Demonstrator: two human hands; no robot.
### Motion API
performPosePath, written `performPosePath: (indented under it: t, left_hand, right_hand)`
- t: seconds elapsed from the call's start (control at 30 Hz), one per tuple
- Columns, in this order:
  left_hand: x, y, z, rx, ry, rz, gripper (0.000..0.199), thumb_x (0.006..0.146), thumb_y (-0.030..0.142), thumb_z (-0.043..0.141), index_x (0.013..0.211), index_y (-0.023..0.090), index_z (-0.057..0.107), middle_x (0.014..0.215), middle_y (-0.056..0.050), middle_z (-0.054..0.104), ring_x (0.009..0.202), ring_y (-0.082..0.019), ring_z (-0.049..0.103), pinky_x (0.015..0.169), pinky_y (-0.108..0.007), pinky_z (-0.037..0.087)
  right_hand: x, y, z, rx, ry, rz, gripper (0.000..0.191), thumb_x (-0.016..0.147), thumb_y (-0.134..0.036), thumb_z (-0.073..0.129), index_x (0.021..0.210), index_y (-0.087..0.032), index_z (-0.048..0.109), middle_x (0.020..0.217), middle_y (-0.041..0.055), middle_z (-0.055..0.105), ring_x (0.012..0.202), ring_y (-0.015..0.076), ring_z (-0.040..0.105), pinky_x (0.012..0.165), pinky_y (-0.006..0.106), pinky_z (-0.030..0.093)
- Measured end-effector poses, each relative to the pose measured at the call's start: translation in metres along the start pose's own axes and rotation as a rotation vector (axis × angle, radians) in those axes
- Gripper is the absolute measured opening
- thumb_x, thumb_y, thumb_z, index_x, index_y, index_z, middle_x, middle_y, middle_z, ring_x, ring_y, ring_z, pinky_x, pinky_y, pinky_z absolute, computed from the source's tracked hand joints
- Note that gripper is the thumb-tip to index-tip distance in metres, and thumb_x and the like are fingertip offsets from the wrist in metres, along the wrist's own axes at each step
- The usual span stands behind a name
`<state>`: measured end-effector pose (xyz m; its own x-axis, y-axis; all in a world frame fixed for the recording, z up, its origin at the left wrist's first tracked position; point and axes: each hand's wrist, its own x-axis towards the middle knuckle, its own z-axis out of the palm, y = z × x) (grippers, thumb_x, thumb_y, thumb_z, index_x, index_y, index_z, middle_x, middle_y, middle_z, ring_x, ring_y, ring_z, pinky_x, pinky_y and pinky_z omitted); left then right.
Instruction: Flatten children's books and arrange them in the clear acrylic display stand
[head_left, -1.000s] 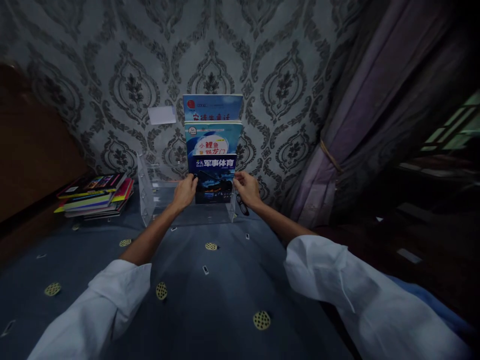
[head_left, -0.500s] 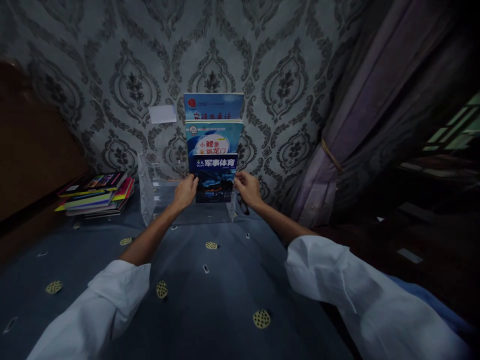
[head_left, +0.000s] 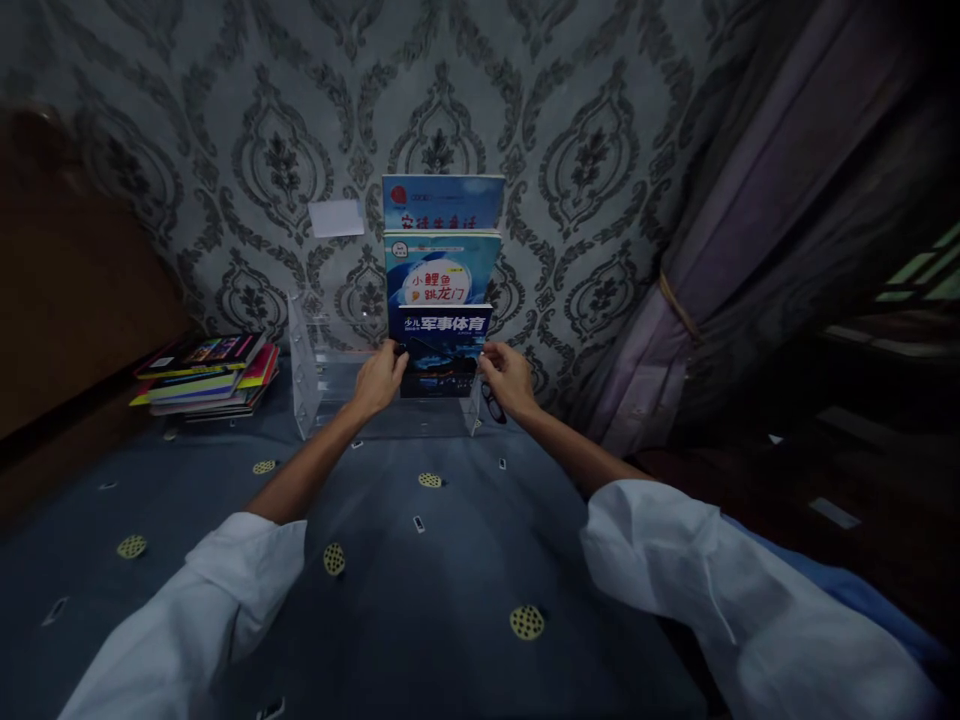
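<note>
A small dark blue book [head_left: 442, 352] with white Chinese characters stands upright in the front of a clear acrylic book rack [head_left: 302, 372], on its right side. My left hand [head_left: 382, 377] is closed on the book's left edge, and my right hand [head_left: 508, 377] pinches the right edge. Behind it rises a light blue book [head_left: 442, 268] with red characters in a white oval. Farthest back and tallest is another blue book [head_left: 444, 203], its lower cover hidden. The rack's left part holds no books.
Left of the rack lies a stack of books [head_left: 214, 375]. Dark glasses [head_left: 493, 404] rest beside its right end. A white card [head_left: 337, 218] is against the patterned wall [head_left: 589, 150]. A tied purple curtain [head_left: 637, 350] hangs at right. Blue patterned cloth [head_left: 457, 620] covers the surface.
My view has shifted slightly, so the scene sits a little farther right and higher. Both hands keep hold of the dark blue book, which has hardly moved against the rack.
</note>
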<state>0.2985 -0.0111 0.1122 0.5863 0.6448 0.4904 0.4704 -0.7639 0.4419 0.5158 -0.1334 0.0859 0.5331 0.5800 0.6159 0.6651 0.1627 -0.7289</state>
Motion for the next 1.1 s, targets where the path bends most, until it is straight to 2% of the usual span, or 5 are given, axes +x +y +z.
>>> performPosePath:
  t: [0.37, 0.63, 0.8, 0.93, 1.1]
  left_hand:
    - [-0.007, -0.002, 0.001, -0.06, -0.027, 0.03, 0.021, 0.103, 0.025, 0.041, 0.118, 0.018, 0.053, 0.106, -0.012, 0.069, 0.107, -0.027, 0.066, 0.091, -0.038, 0.048]
    - [-0.031, -0.012, -0.017, -0.052, -0.03, 0.152, 0.028, 0.101, 0.018, 0.043, 0.127, 0.016, 0.049, 0.123, -0.016, 0.067, 0.114, -0.026, 0.063, 0.099, -0.038, 0.049]
    - [-0.072, -0.057, -0.048, 0.041, -0.018, 0.196, 0.029, 0.097, 0.018, 0.048, 0.125, 0.016, 0.054, 0.125, -0.015, 0.064, 0.12, -0.026, 0.059, 0.107, -0.04, 0.044]
    - [-0.091, -0.113, -0.083, 0.201, 0.045, 0.228, 0.028, 0.099, 0.019, 0.041, 0.123, 0.017, 0.057, 0.118, -0.012, 0.065, 0.115, -0.023, 0.059, 0.103, -0.039, 0.046]
    - [-0.072, -0.174, -0.129, 0.485, 0.176, -0.095, 0.03, 0.097, 0.022, 0.043, 0.121, 0.012, 0.058, 0.122, -0.02, 0.062, 0.119, -0.032, 0.054, 0.104, -0.046, 0.042]
  right_hand:
    - [-0.016, -0.005, -0.003, 0.02, -0.007, 0.02, 0.031, 0.08, -0.045, 0.061, 0.099, -0.02, 0.063, 0.076, 0.0034, 0.07, 0.068, 0.0227, 0.068, 0.059, 0.035, 0.057]
    - [-0.064, -0.016, 0.02, 0.262, -0.009, 0.191, 0.063, 0.076, -0.046, 0.069, 0.132, -0.023, 0.049, 0.086, 0.0044, 0.068, 0.071, 0.0254, 0.07, 0.057, 0.037, 0.057]
    - [-0.102, -0.026, 0.036, 0.348, -0.029, 0.259, 0.081, 0.075, -0.052, 0.071, 0.144, -0.024, 0.038, 0.087, 0.0021, 0.067, 0.072, 0.0237, 0.071, 0.054, 0.033, 0.055]
    - [-0.106, -0.025, 0.036, 0.346, -0.046, 0.255, 0.071, 0.072, -0.058, 0.073, 0.13, -0.023, 0.051, 0.086, 0.0032, 0.068, 0.072, 0.0228, 0.071, 0.055, 0.032, 0.054]
    - [-0.122, -0.041, 0.046, 0.339, -0.181, 0.303, 0.061, 0.069, -0.068, 0.071, 0.109, -0.024, 0.06, 0.082, 0.0039, 0.069, 0.071, 0.0229, 0.071, 0.056, 0.033, 0.054]
